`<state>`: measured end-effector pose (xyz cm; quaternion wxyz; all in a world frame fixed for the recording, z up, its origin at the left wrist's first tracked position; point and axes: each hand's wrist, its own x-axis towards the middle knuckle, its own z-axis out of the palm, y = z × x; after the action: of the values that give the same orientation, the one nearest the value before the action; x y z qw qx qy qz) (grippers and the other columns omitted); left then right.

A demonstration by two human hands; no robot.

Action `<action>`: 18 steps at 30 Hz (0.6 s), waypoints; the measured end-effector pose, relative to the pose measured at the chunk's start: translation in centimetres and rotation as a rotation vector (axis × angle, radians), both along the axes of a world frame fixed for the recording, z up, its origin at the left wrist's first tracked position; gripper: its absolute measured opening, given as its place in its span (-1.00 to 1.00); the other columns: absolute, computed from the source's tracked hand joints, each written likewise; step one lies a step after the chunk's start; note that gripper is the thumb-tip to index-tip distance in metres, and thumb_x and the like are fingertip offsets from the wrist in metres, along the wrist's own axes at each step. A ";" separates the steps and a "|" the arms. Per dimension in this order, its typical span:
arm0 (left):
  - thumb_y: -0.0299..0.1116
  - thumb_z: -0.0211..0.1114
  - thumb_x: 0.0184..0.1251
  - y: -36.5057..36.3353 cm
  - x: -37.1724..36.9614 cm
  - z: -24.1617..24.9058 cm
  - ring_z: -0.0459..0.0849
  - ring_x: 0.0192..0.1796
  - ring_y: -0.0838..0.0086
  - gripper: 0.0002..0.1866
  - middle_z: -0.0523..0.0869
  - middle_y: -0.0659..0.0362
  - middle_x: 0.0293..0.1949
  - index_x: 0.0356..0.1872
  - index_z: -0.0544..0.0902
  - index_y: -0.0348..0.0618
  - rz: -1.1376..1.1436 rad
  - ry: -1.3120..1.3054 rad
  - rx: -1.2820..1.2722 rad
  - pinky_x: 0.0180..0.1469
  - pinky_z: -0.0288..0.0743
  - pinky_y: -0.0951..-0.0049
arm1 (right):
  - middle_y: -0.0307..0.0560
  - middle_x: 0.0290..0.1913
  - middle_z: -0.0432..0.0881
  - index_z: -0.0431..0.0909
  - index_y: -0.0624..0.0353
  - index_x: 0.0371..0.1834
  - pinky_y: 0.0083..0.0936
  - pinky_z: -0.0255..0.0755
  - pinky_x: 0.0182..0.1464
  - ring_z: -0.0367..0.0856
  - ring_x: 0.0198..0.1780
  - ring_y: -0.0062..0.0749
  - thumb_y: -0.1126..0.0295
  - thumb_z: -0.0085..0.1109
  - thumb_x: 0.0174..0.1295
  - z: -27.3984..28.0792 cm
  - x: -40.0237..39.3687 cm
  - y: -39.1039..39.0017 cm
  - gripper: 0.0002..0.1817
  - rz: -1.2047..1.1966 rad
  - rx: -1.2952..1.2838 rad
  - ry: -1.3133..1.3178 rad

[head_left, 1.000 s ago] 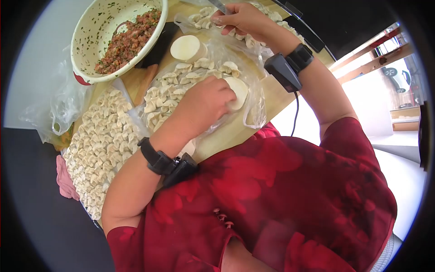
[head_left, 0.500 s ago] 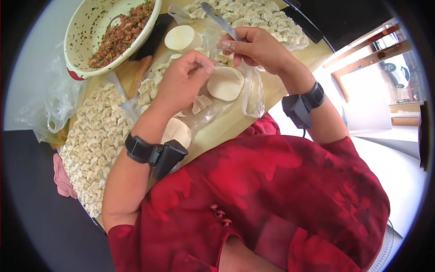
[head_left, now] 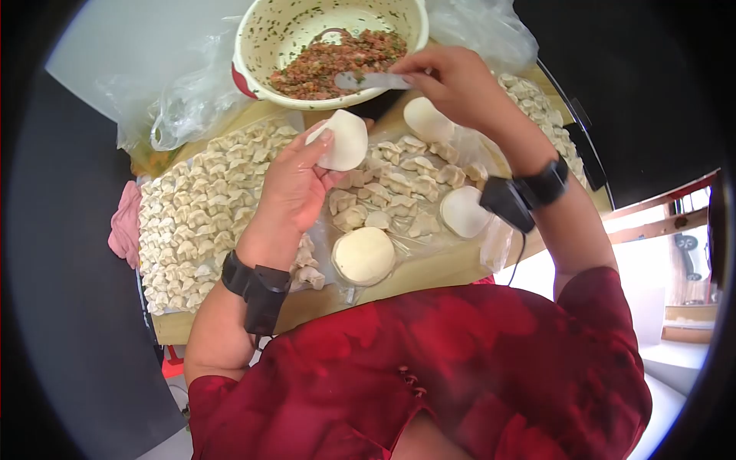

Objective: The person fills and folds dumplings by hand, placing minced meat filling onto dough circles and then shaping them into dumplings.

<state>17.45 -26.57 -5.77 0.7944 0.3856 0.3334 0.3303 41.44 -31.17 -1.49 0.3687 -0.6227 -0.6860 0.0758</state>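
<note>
A round white dumpling wrapper rests in my left hand, pinched between thumb and fingers and raised over the table. My right hand grips a flat spreader, its handle end hidden by the fingers. The spreader's blade is above the near edge of a white bowl, with some green flecks on it. Inside the bowl lies minced meat filling flecked with green. Below the hands, several folded dumplings sit on clear plastic.
Stacks of wrappers stand near the front, right and back. Rows of dumplings fill the left side; more dumplings lie far right. Plastic bags flank the bowl. A pink cloth hangs at the left edge.
My view has turned left. My left hand has lifted a wrapper from near the right-hand stack. My right hand has brought the spreader over to the bowl.
</note>
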 end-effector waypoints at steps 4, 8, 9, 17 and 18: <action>-0.41 0.25 0.34 1.7 -1.6 -0.7 0.65 -0.03 0.49 -0.61 0.64 0.20 -0.02 0.16 0.44 -0.13 0.155 -0.015 0.024 -0.04 0.57 0.46 | 0.07 -0.24 0.67 0.67 0.12 -0.11 -0.24 0.49 -0.17 0.64 -0.24 -0.03 0.52 0.14 0.12 -0.6 -1.3 7.0 -0.73 -0.063 0.064 -0.298; -0.43 0.28 0.32 2.8 -2.4 -0.7 0.64 -0.02 0.48 -0.63 0.63 0.20 -0.01 0.13 0.44 -0.09 0.294 -0.065 0.003 -0.06 0.56 0.47 | 0.07 -0.20 0.65 0.68 0.13 -0.13 -0.24 0.47 -0.08 0.61 -0.13 -0.01 0.55 0.16 0.04 -1.4 -1.7 11.3 -0.71 -0.166 -0.021 -0.430; -0.46 0.28 0.31 3.0 -2.5 -0.7 0.65 -0.03 0.46 -0.65 0.63 0.17 -0.01 0.10 0.47 -0.11 0.328 -0.084 -0.012 -0.09 0.58 0.45 | 0.07 -0.20 0.65 0.68 0.13 -0.13 -0.24 0.47 -0.08 0.61 -0.13 -0.01 0.55 0.16 0.04 -1.7 -1.9 11.6 -0.71 -0.160 -0.022 -0.431; -0.48 0.29 0.29 4.6 -3.7 -0.2 0.63 0.02 0.43 -0.55 0.62 0.14 0.02 0.19 0.41 -0.20 0.291 -0.066 -0.009 0.00 0.56 0.43 | 0.08 -0.26 0.64 0.69 0.17 -0.19 -0.23 0.46 -0.09 0.58 -0.18 0.02 0.58 0.18 0.07 -2.2 0.0 9.7 -0.76 0.201 -0.060 -0.475; -0.48 0.29 0.29 4.6 -3.7 0.3 0.63 0.03 0.43 -0.54 0.61 0.13 0.03 0.20 0.40 -0.22 0.352 -0.079 0.045 0.01 0.56 0.44 | 0.08 -0.26 0.64 0.69 0.17 -0.19 -0.23 0.46 -0.09 0.58 -0.18 0.02 0.58 0.18 0.07 -2.0 0.2 9.3 -0.76 0.197 -0.063 -0.475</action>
<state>13.72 -22.00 -5.44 0.7282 0.3256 0.3566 0.4864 41.60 -21.85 -3.52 0.1686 -0.5642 -0.8081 -0.0156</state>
